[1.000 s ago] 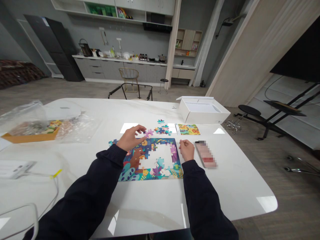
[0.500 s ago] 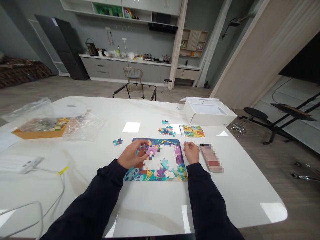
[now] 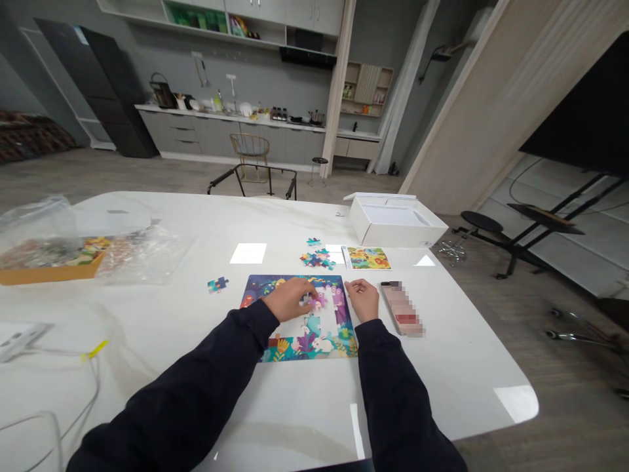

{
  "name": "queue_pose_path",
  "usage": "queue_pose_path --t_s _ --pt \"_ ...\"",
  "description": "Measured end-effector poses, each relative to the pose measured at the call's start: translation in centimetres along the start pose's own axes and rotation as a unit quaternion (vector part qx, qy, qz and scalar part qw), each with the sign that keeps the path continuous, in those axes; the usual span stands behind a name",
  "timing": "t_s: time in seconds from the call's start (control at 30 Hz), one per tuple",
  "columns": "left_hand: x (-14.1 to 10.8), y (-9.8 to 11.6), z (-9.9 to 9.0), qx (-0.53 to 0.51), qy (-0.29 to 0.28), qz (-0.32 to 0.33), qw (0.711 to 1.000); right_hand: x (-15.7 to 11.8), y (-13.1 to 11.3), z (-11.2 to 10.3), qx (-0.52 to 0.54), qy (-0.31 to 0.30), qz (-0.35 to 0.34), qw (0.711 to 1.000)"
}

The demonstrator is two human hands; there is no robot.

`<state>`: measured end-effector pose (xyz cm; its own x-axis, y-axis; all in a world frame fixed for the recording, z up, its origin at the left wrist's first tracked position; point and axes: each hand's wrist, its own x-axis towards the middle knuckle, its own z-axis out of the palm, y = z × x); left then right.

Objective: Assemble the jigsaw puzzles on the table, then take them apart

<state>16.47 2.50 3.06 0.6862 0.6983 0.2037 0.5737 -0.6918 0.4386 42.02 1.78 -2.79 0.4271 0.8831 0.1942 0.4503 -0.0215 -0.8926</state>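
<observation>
- Head view, overall: a person works at a white, glossy desk (image 3: 344, 406), both forearms reaching in from the bottom of the frame.
- Left hand (image 3: 287, 299): bent over the puzzle board, fingertips down on a lilac jigsaw piece (image 3: 317, 303). Whether they pinch it or only press it cannot be told.
- Right hand (image 3: 362, 299): relaxed and loosely curled, holding nothing visible, just beside the board's right edge.
- Puzzle board (image 3: 299, 349): flat on the desk, its pieces framing a white unfilled area at centre; the left sleeve (image 3: 211, 367) crosses its lower left corner.
- Around the board: a small loose piece (image 3: 217, 284) lies to the left, a pile of loose pieces (image 3: 314, 259) beyond it, and a picture card (image 3: 367, 258) and white box (image 3: 393, 223) farther back. A phone (image 3: 401, 308), its back pixelated, lies right of the right hand.
- Far left: an orange tray (image 3: 49, 275) beside a clear plastic bag (image 3: 142, 255).
- Possible faults: a slightly skewed lilac piece may not seat; the low-lying sleeve could drag neighbouring pieces out of line; a careless sideways move of the right hand could knock the phone.
</observation>
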Motion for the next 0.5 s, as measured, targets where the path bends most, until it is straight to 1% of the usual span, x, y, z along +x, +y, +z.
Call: queue_pose_path --t_s 0.1,0.17,0.3,0.5 --pt "2.6 0.1 1.3 0.029 -0.003 -0.014 0.999 0.0 0.2 0.1 -0.002 -0.01 -0.011 1.0" --pt "3.5 0.1 1.9 0.048 -0.008 -0.014 0.999 -0.1 0.2 0.1 -0.003 -0.015 -0.01 1.0" --pt "3.6 0.1 2.4 0.071 -0.029 0.003 0.997 -0.1 0.1 0.0 -0.006 -0.024 -0.008 1.0" --pt "3.4 0.6 2.4 0.102 -0.04 0.007 0.994 -0.1 0.1 0.1 -0.003 -0.028 -0.002 1.0"
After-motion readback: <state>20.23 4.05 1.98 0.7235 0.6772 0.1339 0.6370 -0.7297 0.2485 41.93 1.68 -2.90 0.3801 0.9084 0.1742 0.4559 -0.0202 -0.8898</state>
